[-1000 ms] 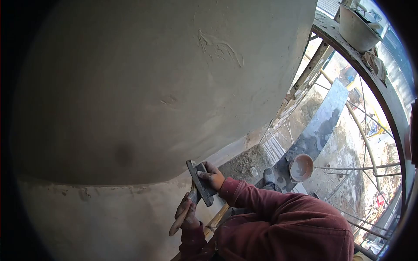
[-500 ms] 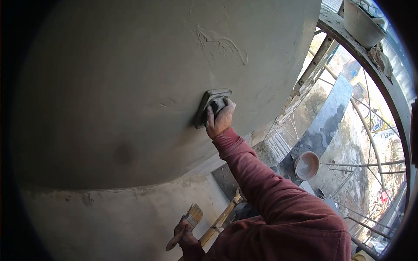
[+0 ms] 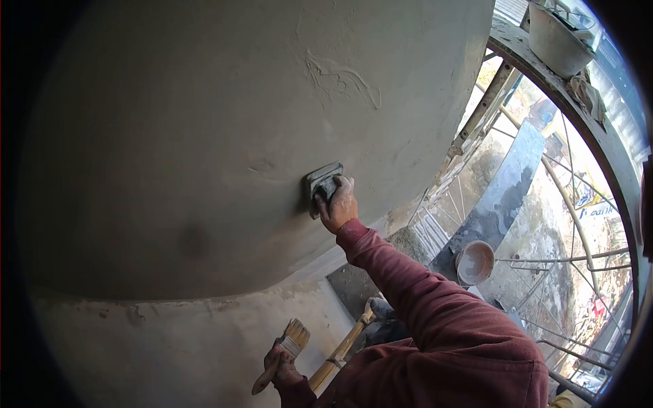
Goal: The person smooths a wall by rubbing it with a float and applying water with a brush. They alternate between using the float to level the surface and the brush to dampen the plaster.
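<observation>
My right hand (image 3: 342, 205) grips a plastering float (image 3: 322, 175) by its dark handle, the plate against a curved grey plastered wall (image 3: 204, 136). Raised smears of plaster (image 3: 345, 73) stand out on the wall above the float. Low in the view, my left hand (image 3: 286, 367) is closed around the wooden handle of a paintbrush (image 3: 295, 336), its pale bristles pointing up. The brush is apart from the wall's curved face, over a lighter ledge (image 3: 204, 347).
A bamboo pole (image 3: 343, 347) runs beside my body. At right are a round bowl (image 3: 475, 263) on a long plank (image 3: 507, 183), scaffold poles (image 3: 564, 187) and a curved metal beam (image 3: 592, 129). A bucket (image 3: 559, 42) and a cloth (image 3: 586, 95) sit on the beam.
My right hand has slid the float a little down and left across the wall. The left hand still holds the brush, now slightly more upright. The whole view has shifted slightly.
</observation>
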A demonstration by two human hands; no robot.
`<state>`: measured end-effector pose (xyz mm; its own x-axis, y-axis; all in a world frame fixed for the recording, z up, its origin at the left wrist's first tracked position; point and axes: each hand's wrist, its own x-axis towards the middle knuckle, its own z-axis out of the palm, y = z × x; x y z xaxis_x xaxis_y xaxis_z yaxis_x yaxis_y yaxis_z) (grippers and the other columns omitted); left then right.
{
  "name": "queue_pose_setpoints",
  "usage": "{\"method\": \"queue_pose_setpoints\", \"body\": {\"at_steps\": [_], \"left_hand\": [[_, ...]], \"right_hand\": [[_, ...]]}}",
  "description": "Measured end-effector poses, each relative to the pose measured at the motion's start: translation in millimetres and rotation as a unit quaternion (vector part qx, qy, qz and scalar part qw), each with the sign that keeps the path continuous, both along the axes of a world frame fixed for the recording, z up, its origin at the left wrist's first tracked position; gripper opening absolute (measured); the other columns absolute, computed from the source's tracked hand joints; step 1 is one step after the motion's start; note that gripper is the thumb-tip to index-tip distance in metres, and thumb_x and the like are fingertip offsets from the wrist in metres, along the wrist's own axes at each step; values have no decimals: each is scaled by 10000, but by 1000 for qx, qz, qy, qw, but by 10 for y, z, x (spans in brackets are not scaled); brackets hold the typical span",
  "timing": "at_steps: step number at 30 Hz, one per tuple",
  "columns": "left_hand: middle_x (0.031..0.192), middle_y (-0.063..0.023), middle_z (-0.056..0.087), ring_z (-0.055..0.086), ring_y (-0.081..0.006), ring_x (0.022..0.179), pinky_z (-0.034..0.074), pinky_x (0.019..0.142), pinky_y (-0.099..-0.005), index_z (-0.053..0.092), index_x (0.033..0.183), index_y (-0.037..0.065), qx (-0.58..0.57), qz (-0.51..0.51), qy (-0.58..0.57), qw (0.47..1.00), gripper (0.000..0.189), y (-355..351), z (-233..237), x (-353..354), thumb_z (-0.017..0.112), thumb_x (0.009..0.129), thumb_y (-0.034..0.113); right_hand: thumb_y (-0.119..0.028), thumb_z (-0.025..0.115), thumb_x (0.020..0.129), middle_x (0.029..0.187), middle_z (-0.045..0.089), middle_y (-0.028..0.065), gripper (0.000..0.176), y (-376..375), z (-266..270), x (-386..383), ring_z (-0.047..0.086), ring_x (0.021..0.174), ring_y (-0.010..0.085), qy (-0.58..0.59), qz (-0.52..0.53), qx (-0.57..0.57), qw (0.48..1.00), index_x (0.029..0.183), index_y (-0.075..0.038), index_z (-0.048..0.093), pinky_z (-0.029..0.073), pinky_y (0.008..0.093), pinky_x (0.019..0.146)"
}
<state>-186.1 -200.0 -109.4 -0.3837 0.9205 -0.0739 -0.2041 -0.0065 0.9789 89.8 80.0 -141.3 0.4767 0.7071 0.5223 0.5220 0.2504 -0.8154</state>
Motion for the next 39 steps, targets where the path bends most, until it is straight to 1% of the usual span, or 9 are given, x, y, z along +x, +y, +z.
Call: {"method": "queue_pose_setpoints", "body": {"at_steps": [4,12,15,18,21,26,31,35,39], "left_hand": [[1153,-178,547,535,-319,1060,465,878,-452,542,1029,80,-7,22,2,1000,355,-38,132,81,717,721,97],[1142,-171,551,534,-314,1064,459,889,-448,533,1045,82,3,15,-16,1000,341,-89,100,98,688,741,93],[1142,-180,549,532,-315,1068,460,885,-448,531,1059,83,-15,4,-9,1000,344,-156,43,9,673,747,72],[1142,-188,545,532,-315,1066,457,889,-442,529,1068,78,-20,27,-3,999,346,-199,80,74,664,750,60],[1143,-187,543,532,-314,1065,454,896,-435,527,1065,71,13,17,-24,999,336,-171,145,133,658,755,66],[1141,-189,545,538,-318,1056,465,883,-449,527,1056,65,-13,13,-14,1000,333,-198,153,158,663,752,64],[1144,-185,544,537,-317,1056,467,879,-453,523,1055,67,7,16,-26,1000,335,-87,196,276,669,753,73],[1165,-163,531,533,-307,1069,475,878,-436,521,1073,86,-10,6,-15,1000,369,-134,123,212,676,738,84],[1129,-169,554,546,-309,1041,468,879,-446,528,1061,71,-16,45,-5,999,345,-128,190,249,679,750,75]], "right_hand": [[-183,668,730,1037,428,245,558,91,865,86,511,871,416,22,-60,48,997,1136,40,357,441,430,736],[-178,665,726,999,469,218,558,-47,314,107,540,853,393,-30,-16,18,999,1141,23,350,481,422,694],[-173,654,735,999,460,234,563,78,1148,227,550,826,392,-88,-10,99,991,1146,34,330,487,423,696],[-168,652,735,989,457,236,553,97,1146,349,552,794,393,-100,-9,106,989,1137,37,334,486,426,685],[-177,666,721,977,463,224,544,30,416,293,549,775,396,-22,-28,28,999,1117,34,360,482,425,661],[-187,674,716,961,470,228,547,99,1272,301,552,778,394,-114,9,120,986,1107,48,372,469,436,655],[-180,663,714,952,470,224,550,-42,365,251,542,807,405,-31,-29,4,999,1119,27,354,468,440,666],[-177,670,710,934,473,225,541,105,1261,263,539,795,393,-87,11,140,986,1108,19,361,471,424,650],[-179,683,699,936,473,225,524,124,1269,331,536,774,396,-102,9,183,978,1086,12,385,467,423,631]]}}
